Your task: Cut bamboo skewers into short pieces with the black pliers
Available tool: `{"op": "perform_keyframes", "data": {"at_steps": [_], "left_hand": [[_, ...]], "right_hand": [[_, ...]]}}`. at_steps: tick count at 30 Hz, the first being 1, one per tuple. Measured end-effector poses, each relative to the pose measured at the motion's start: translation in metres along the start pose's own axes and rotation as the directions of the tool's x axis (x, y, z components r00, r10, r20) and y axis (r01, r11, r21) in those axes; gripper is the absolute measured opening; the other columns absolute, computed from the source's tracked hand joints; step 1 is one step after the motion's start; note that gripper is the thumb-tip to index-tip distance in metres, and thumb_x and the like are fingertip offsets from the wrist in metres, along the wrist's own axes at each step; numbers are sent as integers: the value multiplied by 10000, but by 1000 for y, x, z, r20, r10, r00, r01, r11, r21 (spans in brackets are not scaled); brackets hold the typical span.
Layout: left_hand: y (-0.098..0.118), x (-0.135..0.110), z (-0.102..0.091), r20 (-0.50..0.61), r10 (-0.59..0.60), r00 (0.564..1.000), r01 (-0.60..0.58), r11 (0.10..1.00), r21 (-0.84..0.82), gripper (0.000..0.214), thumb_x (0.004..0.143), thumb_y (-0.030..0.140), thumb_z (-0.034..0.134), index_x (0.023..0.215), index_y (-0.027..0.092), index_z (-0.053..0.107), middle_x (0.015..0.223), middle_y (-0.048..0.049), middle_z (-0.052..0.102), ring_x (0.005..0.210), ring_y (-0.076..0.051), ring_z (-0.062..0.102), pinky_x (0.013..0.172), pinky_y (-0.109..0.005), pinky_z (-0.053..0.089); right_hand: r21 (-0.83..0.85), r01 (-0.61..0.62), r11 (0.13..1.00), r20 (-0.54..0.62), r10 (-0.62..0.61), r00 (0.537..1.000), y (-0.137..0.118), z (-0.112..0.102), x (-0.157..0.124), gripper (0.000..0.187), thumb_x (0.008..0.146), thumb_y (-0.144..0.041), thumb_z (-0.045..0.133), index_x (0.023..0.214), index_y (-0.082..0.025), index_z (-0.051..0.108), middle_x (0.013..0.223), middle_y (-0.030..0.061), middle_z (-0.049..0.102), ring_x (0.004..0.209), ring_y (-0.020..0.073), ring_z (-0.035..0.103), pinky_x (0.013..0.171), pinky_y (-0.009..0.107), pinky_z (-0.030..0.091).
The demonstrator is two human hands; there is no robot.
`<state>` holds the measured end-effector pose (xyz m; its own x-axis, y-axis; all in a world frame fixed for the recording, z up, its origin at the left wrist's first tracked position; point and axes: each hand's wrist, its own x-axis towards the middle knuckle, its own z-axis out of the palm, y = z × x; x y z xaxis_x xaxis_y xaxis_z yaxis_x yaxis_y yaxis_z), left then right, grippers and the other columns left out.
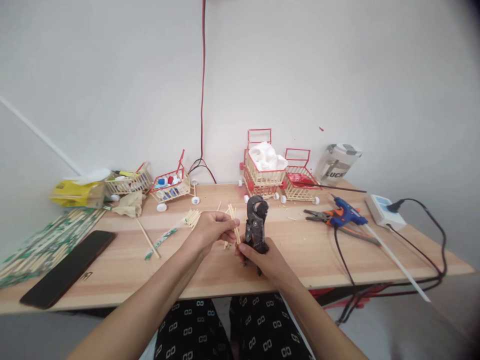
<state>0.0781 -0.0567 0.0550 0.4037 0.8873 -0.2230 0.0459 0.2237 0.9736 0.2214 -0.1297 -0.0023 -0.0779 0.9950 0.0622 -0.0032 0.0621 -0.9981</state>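
Observation:
My left hand [212, 230] is closed in a pinch on a few short wooden sticks [233, 218], held roughly upright above the table. My right hand [264, 257] grips a black hand cutter [256, 225], its head pointing up. The right thumb and fingertips are at the lower ends of the sticks, touching or very close. Behind the left hand, a bundle of cut sticks [193, 218] lies on the wooden table [292, 265]. A few more short pieces lie partly hidden below the fingers.
Small stick carts [170, 187] with red handles stand along the wall. Wrapped chopsticks [45, 240] and a black phone [69, 267] lie at left. At right are pliers [318, 216], a blue glue gun [348, 214], a power strip [386, 210], trailing cables and a plastic jar [337, 162].

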Motion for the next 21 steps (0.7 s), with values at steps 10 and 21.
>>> {"op": "perform_keyframes", "data": {"at_steps": [10,21], "left_hand": [[0,9,-1,12,-104,994,105,994,-41,98,513,152,691,542,91,620,477,-45,617,396,-108,548,380,-198,443],[-5,4,2,2,27,1000,-27,1000,5,228,561,261,753,561,101,590,466,-32,611,410,-97,561,446,-199,476]], "right_hand": [[-481,121,868,-62,-172,983,-15,-8,1,223,748,-403,630,733,-189,565,667,-28,591,620,131,514,581,229,374],[-257,76,963,-26,-86,996,-9,-13,7,185,739,-350,624,766,-169,596,678,0,607,624,136,547,594,242,422]]}}
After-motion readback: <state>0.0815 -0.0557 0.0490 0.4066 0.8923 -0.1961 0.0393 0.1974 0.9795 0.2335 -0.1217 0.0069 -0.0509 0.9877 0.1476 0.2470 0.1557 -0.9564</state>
